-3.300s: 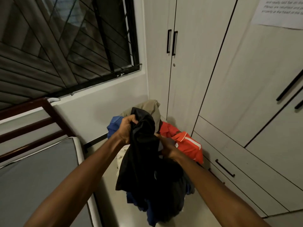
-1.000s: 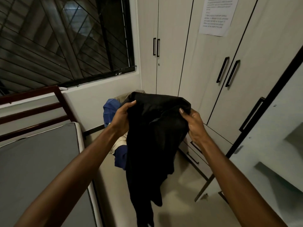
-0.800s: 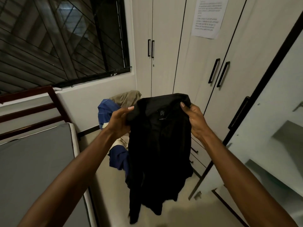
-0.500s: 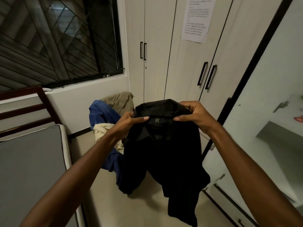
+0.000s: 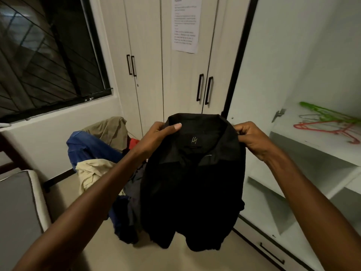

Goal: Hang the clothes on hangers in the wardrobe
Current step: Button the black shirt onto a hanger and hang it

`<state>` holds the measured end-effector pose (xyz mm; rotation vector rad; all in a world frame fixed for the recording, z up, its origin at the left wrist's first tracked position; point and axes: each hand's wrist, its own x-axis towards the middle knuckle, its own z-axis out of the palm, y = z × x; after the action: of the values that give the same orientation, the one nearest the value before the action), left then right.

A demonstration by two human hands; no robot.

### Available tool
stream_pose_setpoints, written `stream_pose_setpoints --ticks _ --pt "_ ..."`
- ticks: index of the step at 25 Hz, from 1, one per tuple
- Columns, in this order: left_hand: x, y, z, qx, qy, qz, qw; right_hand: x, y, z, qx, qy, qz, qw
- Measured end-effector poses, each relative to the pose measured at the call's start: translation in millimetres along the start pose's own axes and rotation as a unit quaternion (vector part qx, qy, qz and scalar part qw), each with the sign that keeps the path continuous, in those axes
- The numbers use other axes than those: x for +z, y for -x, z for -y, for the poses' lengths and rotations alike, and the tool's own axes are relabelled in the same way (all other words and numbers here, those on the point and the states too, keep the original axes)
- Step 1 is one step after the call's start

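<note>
Beside open wardrobe (image 5: 304, 79), both hands, left (image 5: 156, 136) & right (image 5: 252, 139), pinch black shirt (image 5: 193, 182) collar, fingers curled.

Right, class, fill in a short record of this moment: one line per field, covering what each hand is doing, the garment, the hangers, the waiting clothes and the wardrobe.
Left hand: the left hand pinches the collar of the black shirt.
Right hand: the right hand pinches the collar's other side.
Garment: held up, collar on top, hanging free, not yet on a hanger.
Hangers: green hanger and red hanger lie on the wardrobe shelf.
Waiting clothes: pile of clothes behind the shirt, by the wall.
Wardrobe: this compartment open; closed doors beyond.
</note>
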<state>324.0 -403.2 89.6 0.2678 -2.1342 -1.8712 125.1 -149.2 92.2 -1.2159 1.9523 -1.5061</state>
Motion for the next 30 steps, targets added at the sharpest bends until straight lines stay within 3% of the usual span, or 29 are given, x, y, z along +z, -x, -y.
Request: stream_pose_setpoints --ticks 2,5,10,11,15,18,20,22,26,30 --pt "5.3 -18.5 -6.0 -0.01 -0.092 0.11 0.99 -16.3 13.8 -3.2 0.005 -0.009 -0.061 0.998" --pt "15.8 -41.2 -12.3 0.012 -0.262 0.238 0.935 -46.0 30.9 -4.0 0.006 -0.015 -0.156 0.988" --pt "67.5 -63.7 -5.4 0.058 -0.259 0.373 0.889 -89.6 75.8 -1.1 0.02 0.027 -0.202 0.979" --pt "82.4 -68.5 -2.6 0.069 -0.231 0.373 0.896 -98.4 86.9 -0.7 0.032 0.048 -0.198 0.978" --pt "137.0 -89.7 11.5 0.117 -0.166 0.267 0.942 -138.1 133.4 -5.9 0.068 0.141 -0.205 0.966" --pt "178.7 -101.2 25.3 0.183 -0.211 0.242 0.929 -159.4 173.4 -11.9 0.122 0.151 -0.308 0.931" --pt "205.4 -106.3 27.5 0.237 -0.238 0.173 0.926 -171.1 196.1 -19.7 0.143 0.152 -0.369 0.906" --pt "236.4 -112.1 21.6 0.279 -0.196 0.097 0.935 -187.0 216.2 -32.7 0.16 0.172 -0.415 0.879" --pt "303.5 -140.2 15.3 0.286 -0.133 0.001 0.949 -225.1 245.8 -61.0 0.21 0.295 -0.391 0.846" --pt "362.5 -175.2 7.0 0.332 -0.203 -0.028 0.921 -284.8 280.6 -70.5 0.235 0.208 -0.393 0.864"
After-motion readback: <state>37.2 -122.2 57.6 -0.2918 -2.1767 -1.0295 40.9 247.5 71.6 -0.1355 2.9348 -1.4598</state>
